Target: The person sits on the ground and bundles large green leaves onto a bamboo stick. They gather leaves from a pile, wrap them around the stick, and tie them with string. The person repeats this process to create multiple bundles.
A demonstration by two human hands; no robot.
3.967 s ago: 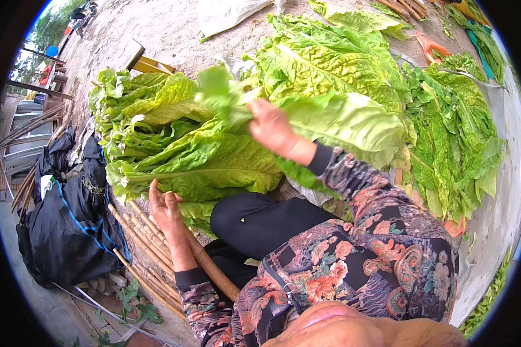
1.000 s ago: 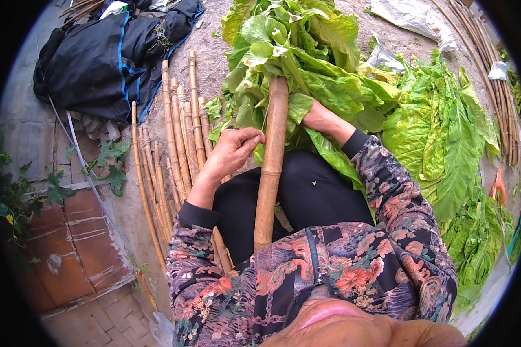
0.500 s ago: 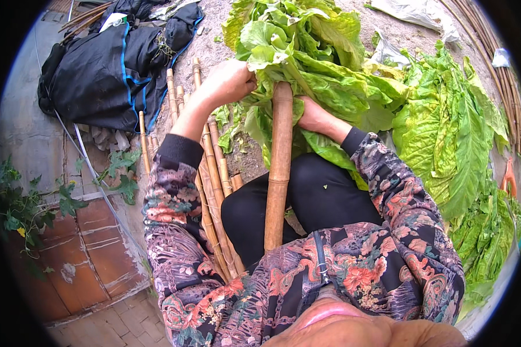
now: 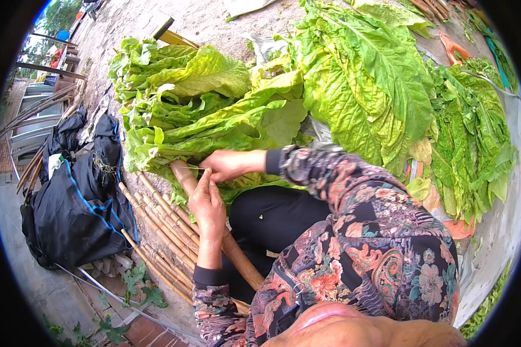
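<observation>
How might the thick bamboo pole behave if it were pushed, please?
The pole is probably stiff, its woody length showing no sag. Its rounded sides suggest it could roll, though the leaves at its far end might resist.

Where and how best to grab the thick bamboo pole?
Probably the bare lower stretch of the thick bamboo pole, from above, closing across its slanting length. It's round and uncovered there; the green leaves crowd its upper end, and the black trouser leg lies along its right side.
</observation>
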